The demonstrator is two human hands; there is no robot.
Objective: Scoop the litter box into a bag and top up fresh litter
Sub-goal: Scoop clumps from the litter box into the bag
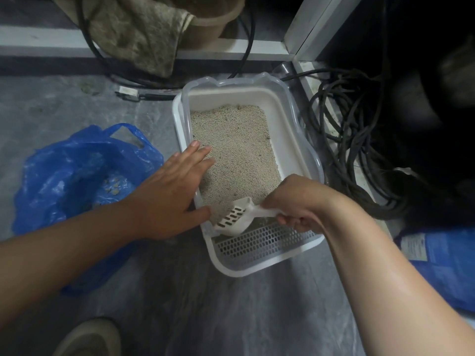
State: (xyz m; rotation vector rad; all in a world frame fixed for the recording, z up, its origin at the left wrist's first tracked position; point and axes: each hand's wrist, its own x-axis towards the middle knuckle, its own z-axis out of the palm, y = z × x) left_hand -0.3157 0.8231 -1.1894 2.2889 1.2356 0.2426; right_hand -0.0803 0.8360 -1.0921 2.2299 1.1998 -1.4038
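Observation:
A white litter box (290,119) stands on the grey floor, filled with beige litter (236,150); its near end is a slotted grate (262,244). My right hand (298,201) grips the handle of a white slotted scoop (235,218), whose head lies at the near edge of the litter. My left hand (174,188) rests flat with straight fingers on the box's left rim, fingertips over the litter. An open blue plastic bag (77,176) lies left of the box, with a few clumps inside.
A blue litter sack (442,265) lies at the right edge. Black coiled cables (359,129) sit right of the box. A dirty cloth (138,34) hangs over a tub at the back. A shoe (90,337) shows at the bottom left.

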